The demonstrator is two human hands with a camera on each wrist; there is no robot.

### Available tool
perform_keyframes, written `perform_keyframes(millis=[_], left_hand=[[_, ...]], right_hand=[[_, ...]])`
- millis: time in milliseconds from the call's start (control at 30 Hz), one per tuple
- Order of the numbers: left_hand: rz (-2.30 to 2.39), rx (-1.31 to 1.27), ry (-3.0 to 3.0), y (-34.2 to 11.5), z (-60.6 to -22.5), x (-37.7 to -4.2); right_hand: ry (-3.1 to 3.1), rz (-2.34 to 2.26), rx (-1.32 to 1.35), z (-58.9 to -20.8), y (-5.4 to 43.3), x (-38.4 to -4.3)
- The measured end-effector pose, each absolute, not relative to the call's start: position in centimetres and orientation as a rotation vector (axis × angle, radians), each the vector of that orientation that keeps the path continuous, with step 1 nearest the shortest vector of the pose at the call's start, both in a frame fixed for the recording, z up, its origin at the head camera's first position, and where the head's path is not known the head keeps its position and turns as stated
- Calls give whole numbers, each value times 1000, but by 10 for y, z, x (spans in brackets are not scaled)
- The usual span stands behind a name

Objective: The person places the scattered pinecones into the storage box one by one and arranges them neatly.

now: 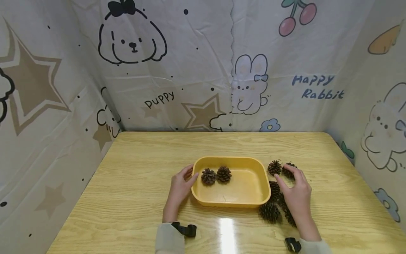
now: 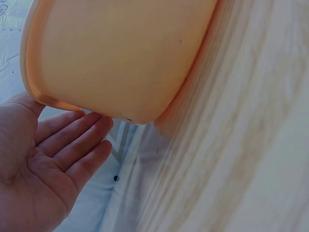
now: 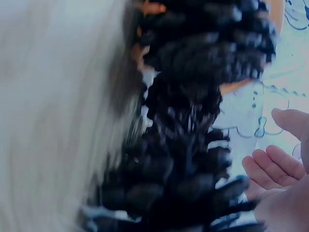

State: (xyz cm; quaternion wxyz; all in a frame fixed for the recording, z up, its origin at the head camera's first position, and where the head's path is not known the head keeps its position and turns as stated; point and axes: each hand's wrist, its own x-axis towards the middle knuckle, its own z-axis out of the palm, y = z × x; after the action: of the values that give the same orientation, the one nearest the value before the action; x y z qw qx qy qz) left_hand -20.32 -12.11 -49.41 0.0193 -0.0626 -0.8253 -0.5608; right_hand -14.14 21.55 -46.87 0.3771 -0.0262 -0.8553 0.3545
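A yellow plastic tray (image 1: 245, 188) stands on the wooden table with two small pine cones, a left one (image 1: 208, 176) and a right one (image 1: 224, 175), inside it. My left hand (image 1: 180, 184) holds the tray's left end, thumb over the rim and fingers along the outer wall (image 2: 130, 53). Right of the tray, my right hand (image 1: 297, 194) reaches over the loose cones, thumb and fingers spread apart. Its fingertips overlap a small pine cone (image 1: 288, 172), partly hidden by them. Another small pine cone (image 1: 274, 168) lies just left of that one.
Larger pine cones, among them a front one (image 1: 270, 212), crowd against the tray's right end, partly under my right forearm. Patterned cloth (image 1: 190, 70) walls the table (image 1: 142, 158) at the back and both sides. Black straps, one on the left wrist (image 1: 187, 230), circle both wrists.
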Motion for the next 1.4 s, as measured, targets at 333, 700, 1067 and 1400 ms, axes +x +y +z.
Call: perform_keyframes(millis=[333, 700, 1067, 1400], left_hand=[[-1732, -189, -2574, -122, -496, -205], [-1709, -197, -2570, -121, -494, -204], [-1716, -192, -2562, -121, -493, -204], [-1734, -185, -2566, -121, -492, -202]], right_hand=[[-2255, 889, -179, -468, 238, -142], [-2520, 1136, -486, -469, 267, -150], [-2712, 1275, -653, -480, 287, -164], [-2815, 1248, -626, -487, 288, -173]])
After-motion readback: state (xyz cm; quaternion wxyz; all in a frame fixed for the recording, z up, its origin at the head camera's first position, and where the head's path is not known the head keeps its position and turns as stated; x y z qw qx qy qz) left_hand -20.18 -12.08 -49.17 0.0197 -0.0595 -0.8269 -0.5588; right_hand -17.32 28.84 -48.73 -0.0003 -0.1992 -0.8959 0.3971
